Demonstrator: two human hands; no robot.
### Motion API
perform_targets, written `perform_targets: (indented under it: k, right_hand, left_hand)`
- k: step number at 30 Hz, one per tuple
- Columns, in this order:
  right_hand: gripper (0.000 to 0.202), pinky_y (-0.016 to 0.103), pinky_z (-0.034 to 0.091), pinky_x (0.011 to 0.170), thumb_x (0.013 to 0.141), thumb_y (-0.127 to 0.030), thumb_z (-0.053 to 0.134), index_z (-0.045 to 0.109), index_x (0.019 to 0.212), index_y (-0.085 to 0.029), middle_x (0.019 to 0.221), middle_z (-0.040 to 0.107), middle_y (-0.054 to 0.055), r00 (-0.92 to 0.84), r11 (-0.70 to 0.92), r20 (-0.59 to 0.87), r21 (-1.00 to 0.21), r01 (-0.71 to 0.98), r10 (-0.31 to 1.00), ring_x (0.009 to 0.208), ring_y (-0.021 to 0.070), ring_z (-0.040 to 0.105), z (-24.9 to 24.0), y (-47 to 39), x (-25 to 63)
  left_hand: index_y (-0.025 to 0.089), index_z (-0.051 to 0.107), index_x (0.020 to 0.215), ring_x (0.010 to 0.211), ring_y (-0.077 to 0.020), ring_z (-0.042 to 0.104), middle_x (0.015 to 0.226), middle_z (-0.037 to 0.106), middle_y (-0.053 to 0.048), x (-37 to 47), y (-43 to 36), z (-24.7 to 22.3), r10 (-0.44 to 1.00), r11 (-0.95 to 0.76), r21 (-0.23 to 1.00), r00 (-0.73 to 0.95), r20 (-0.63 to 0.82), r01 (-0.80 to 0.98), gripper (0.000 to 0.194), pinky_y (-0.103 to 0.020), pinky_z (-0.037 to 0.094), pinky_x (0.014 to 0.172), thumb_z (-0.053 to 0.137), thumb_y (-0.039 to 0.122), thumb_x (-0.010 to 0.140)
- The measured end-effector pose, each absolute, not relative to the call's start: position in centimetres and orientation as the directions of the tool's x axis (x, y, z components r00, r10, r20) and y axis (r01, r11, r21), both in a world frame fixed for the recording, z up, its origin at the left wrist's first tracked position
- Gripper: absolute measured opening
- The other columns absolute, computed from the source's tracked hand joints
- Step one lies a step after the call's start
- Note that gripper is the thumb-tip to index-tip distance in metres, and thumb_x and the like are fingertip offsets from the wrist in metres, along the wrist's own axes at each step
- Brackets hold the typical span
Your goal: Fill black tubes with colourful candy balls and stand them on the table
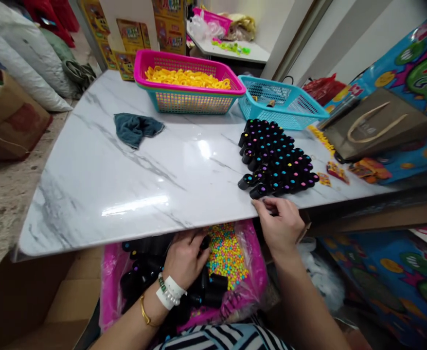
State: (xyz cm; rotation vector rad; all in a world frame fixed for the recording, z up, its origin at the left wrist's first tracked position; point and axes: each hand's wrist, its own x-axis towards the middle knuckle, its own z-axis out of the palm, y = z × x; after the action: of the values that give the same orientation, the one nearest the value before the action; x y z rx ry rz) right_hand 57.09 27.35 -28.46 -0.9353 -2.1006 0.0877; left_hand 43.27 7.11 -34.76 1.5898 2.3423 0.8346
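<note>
My left hand (185, 256) reaches into a plastic-lined pink basket (257, 265) below the table edge. Its fingers curl round a small black cylinder (205, 242), partly hidden by the hand. More black cylinders (215, 287) lie loose around it, beside many tiny coloured balls (226, 253). At the table's front edge, my right hand (282, 223) is closed, thumb and fingers bent together; something dark shows under the fingers, too hidden to name. Just beyond it, a packed group of black cylinders (279, 155) with coloured dots on their tops stands on the white marbled table (126, 180).
A pink basket (189, 61) of yellow rings sits inside a teal one at the back. Beside it stands a blue basket (286, 104). A dark green cloth (135, 129) lies at left, a brown paper bag (377, 126) at right. Below is an open cardboard box (67, 301).
</note>
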Motion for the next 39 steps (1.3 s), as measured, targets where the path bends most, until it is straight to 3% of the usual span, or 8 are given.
perform_targets:
  k: [5,9,15,20,24,27,32,39]
  right_hand:
    - [0.004,0.035,0.051,0.074,0.083,-0.021,0.067,0.065,0.086,-0.022,0.079,0.067,0.004,-0.604,0.838,0.584,-0.422,0.345,0.542,0.077,0.0199,0.061,-29.3,23.4,57.9]
    - [0.039,0.040,0.052,0.094,0.089,-0.018,0.057,0.057,0.127,-0.023,0.118,0.066,0.010,-0.894,0.817,0.295,-0.564,0.121,0.336,0.109,0.0224,0.062,-31.3,20.0,58.3]
    - [0.044,0.041,0.054,0.091,0.087,-0.014,0.054,0.054,0.130,-0.020,0.116,0.068,0.010,-0.971,0.776,0.122,-0.625,0.087,0.208,0.105,0.0219,0.064,-34.0,20.6,58.6]
    - [0.035,0.041,0.053,0.086,0.084,-0.009,0.054,0.062,0.117,-0.014,0.106,0.067,0.012,-0.969,0.900,0.051,-0.386,0.203,0.241,0.098,0.0247,0.059,-33.6,21.3,58.4]
    - [0.025,0.042,0.051,0.076,0.086,-0.013,0.054,0.068,0.107,-0.015,0.096,0.065,0.014,-0.988,0.975,-0.072,-0.163,0.148,0.138,0.089,0.0274,0.055,-33.7,20.1,57.6]
    - [0.030,0.038,0.052,0.079,0.084,-0.008,0.052,0.067,0.109,-0.017,0.096,0.064,0.010,-0.990,0.924,-0.091,-0.358,0.131,0.105,0.091,0.0236,0.057,-33.9,19.8,57.7]
    - [0.032,0.030,0.053,0.080,0.082,-0.010,0.056,0.065,0.110,-0.023,0.104,0.065,0.005,-0.957,0.592,-0.041,-0.778,0.211,0.288,0.094,0.0170,0.063,-32.7,21.2,58.8]
    - [0.029,0.032,0.053,0.082,0.081,-0.018,0.062,0.059,0.110,-0.022,0.100,0.067,0.005,-0.909,0.653,0.064,-0.717,0.244,0.411,0.093,0.0189,0.064,-30.2,21.1,59.2]
  left_hand:
    - [0.021,0.064,0.110,0.102,-0.0243,0.064,0.107,0.071,-0.007,43.0,7.1,-34.5,0.877,0.236,0.691,-0.456,0.153,0.684,0.030,-0.041,0.051,0.093,0.064,0.037,0.084]
    - [0.019,0.067,0.106,0.094,-0.0210,0.067,0.101,0.073,-0.006,42.9,7.2,-34.3,0.896,0.188,0.763,-0.427,0.125,0.618,0.029,-0.034,0.053,0.086,0.069,0.034,0.081]
    - [0.019,0.068,0.102,0.083,-0.0171,0.067,0.090,0.073,-0.003,43.2,7.1,-34.5,0.947,0.137,0.795,-0.314,0.071,0.591,0.034,-0.029,0.052,0.081,0.073,0.042,0.078]
    - [0.017,0.064,0.111,0.100,-0.0263,0.063,0.100,0.069,-0.009,42.9,6.6,-33.9,0.965,0.206,0.599,-0.263,0.008,0.774,0.047,-0.042,0.045,0.095,0.071,0.050,0.077]
    - [0.016,0.066,0.090,0.101,-0.0310,0.059,0.094,0.065,-0.012,42.8,6.4,-33.1,0.960,0.279,0.376,-0.257,-0.109,0.884,0.031,-0.047,0.043,0.092,0.071,0.043,0.076]
    - [0.017,0.065,0.089,0.097,-0.0287,0.059,0.094,0.064,-0.010,42.7,6.2,-32.9,0.959,0.281,0.359,-0.246,-0.141,0.890,0.029,-0.044,0.043,0.090,0.070,0.043,0.078]
    - [0.019,0.064,0.099,0.095,-0.0285,0.058,0.092,0.063,-0.009,42.4,5.8,-33.0,0.973,0.222,0.394,-0.174,-0.154,0.892,0.039,-0.044,0.043,0.088,0.066,0.053,0.078]
    - [0.020,0.062,0.101,0.095,-0.0278,0.058,0.096,0.061,-0.009,42.7,6.1,-32.5,0.975,0.207,0.417,-0.150,-0.165,0.885,0.024,-0.044,0.043,0.089,0.058,0.033,0.082]
